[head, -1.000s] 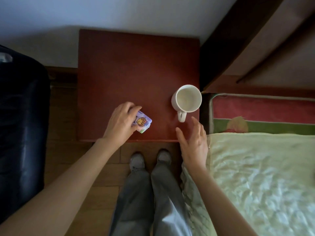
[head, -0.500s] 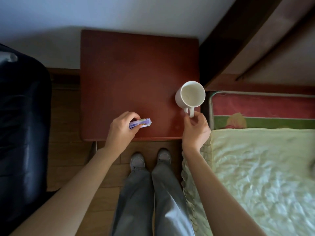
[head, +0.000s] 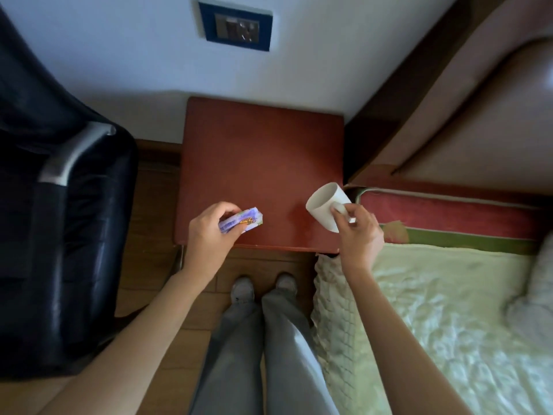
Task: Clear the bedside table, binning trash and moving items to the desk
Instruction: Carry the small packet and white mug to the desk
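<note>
Both hands are loaded over the square reddish-brown wooden bedside surface (head: 263,151). The left hand (head: 206,235), at the surface's 7 o'clock corner, has fingers and thumb clamped on a small purple-and-white printed packet (head: 242,223) with an orange picture on its face. The packet sticks out toward 3 o'clock from the fingertips, and whether it touches the wood or rides just above it is hard to call.

Over at the surface's 4 o'clock corner, the right hand (head: 357,232) is closed on the handle of a plain white ceramic mug (head: 324,208). The mug is tilted hard, its open mouth pointing toward 10 o'clock, the base swung toward the bed. It looks lifted off the wood, hanging over the surface's right edge. The rest of the wooden top shows bare.

Round the scene: a black leather chair with a silver metal armrest (head: 59,205) fills the 9 o'clock side, well apart from the surface. At 12 o'clock, a blue-framed wall socket (head: 236,25) sits on the pale wall. At 3 o'clock runs the bed, with a pale green quilted cover (head: 434,324) and a red-and-green mattress edge (head: 449,214) just beside the surface. At 6 o'clock, grey trouser legs (head: 257,354) and grey shoes (head: 263,287) stand on the wooden floor (head: 149,205), toes near the surface's front edge.
</note>
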`<state>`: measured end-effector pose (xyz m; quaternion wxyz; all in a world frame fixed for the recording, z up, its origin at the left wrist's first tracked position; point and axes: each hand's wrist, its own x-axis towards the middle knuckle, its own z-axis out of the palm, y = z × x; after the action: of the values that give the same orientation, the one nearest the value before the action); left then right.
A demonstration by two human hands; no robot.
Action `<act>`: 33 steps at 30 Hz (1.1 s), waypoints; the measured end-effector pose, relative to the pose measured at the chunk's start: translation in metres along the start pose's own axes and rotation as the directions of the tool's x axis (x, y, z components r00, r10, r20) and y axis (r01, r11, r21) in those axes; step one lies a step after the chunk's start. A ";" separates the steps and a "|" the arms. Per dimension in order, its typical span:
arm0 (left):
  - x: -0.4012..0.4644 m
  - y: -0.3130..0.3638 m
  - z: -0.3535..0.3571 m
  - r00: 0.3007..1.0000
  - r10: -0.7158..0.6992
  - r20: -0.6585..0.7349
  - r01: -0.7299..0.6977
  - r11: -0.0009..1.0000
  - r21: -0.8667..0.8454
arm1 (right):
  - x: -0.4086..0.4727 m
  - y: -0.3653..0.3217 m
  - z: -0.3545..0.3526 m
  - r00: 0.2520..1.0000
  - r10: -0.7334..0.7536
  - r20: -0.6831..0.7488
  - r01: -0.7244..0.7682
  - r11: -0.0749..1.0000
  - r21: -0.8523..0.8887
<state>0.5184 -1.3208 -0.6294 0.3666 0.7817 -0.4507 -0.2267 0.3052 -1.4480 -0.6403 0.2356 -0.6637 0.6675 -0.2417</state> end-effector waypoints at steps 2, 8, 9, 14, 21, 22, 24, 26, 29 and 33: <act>-0.008 0.022 -0.020 1.000 -0.006 -0.014 0.006 1.000 -0.013 | -0.007 -0.012 -0.027 0.997 -0.072 0.018 0.071 0.997 0.034; -0.037 0.090 -0.080 0.991 -0.030 -0.132 0.029 1.000 -0.008 | -0.030 -0.065 -0.098 0.975 -0.172 0.142 0.152 0.978 0.144; -0.043 0.101 -0.089 0.986 -0.041 -0.162 0.039 0.999 -0.015 | -0.033 -0.075 -0.108 0.966 -0.196 0.170 0.167 0.972 0.167; -0.076 0.154 -0.132 0.942 -0.112 -0.317 0.111 0.994 -0.022 | -0.036 -0.128 -0.150 0.901 -0.331 0.281 0.240 0.919 0.313; -0.150 0.185 -0.164 0.749 -0.340 -0.568 0.331 0.936 -0.124 | -0.042 -0.189 -0.174 0.745 -0.528 0.408 0.341 0.827 0.447; -0.161 0.185 -0.167 0.713 -0.375 -0.592 0.359 0.921 -0.151 | -0.045 -0.195 -0.174 0.719 -0.544 0.431 0.348 0.820 0.454; -0.184 0.184 -0.171 0.641 -0.437 -0.631 0.416 0.889 -0.193 | -0.053 -0.204 -0.171 0.671 -0.575 0.469 0.375 0.808 0.454; -0.206 0.183 -0.175 0.579 -0.480 -0.659 0.458 0.860 -0.224 | -0.065 -0.214 -0.167 0.619 -0.608 0.497 0.423 0.792 0.440; -0.236 0.180 -0.187 0.507 -0.496 -0.705 0.485 0.840 -0.241 | -0.092 -0.232 -0.159 0.520 -0.675 0.523 0.506 0.737 0.448; -0.281 0.170 -0.211 0.415 -0.491 -0.765 0.502 0.826 -0.258 | -0.138 -0.258 -0.148 0.389 -0.730 0.562 0.569 0.670 0.477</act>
<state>0.4335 -1.0534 -0.3576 0.4410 0.8955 0.0164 0.0578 0.4120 -1.3095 -0.3630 0.4283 -0.8805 0.1746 -0.1036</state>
